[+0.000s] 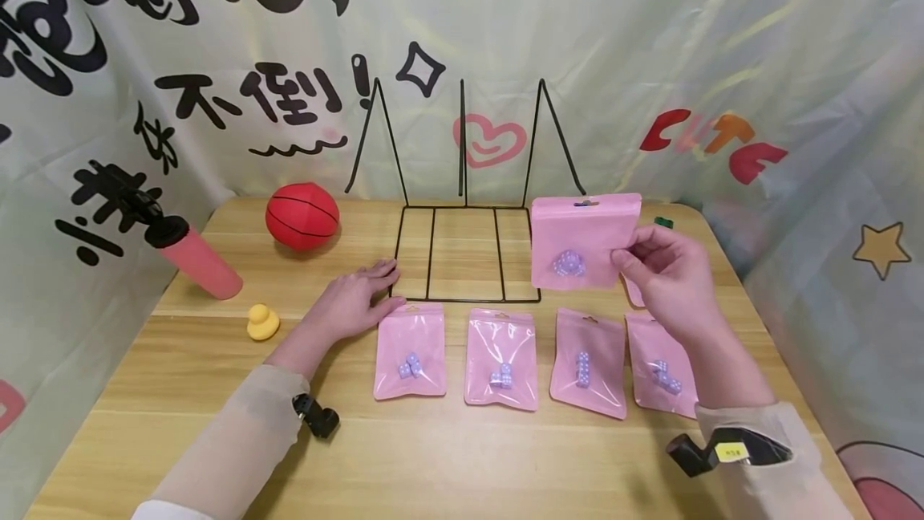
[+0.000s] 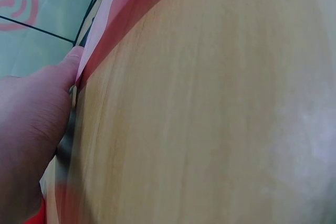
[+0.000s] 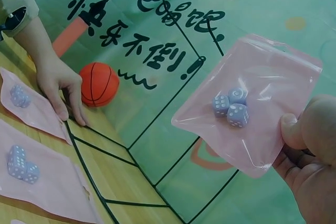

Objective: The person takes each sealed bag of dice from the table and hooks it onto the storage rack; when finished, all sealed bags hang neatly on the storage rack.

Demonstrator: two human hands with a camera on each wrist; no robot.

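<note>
My right hand [image 1: 667, 283] pinches a pink zip bag [image 1: 585, 223] by its side edge, between thumb and fingers. Purple dice [image 3: 237, 115] show through its clear front in the right wrist view. The bag is raised over the right end of a black wire rack [image 1: 465, 300], whose hooks stand up at the back. My left hand [image 1: 357, 299] rests at the rack's front left corner, fingers extended on the wire. Its thumb lies by the top of another pink dice bag [image 1: 411, 335]; the left wrist view shows the thumb [image 2: 73, 59] against that bag's edge.
In front of the rack lie more pink dice bags, a middle one [image 1: 501, 343], another [image 1: 588, 400] and the rightmost [image 1: 667, 400]. Another bag [image 1: 634, 292] is partly hidden behind my right hand. A red ball [image 1: 302, 217], pink bottle [image 1: 202, 263] and yellow duck [image 1: 263, 322] stand left.
</note>
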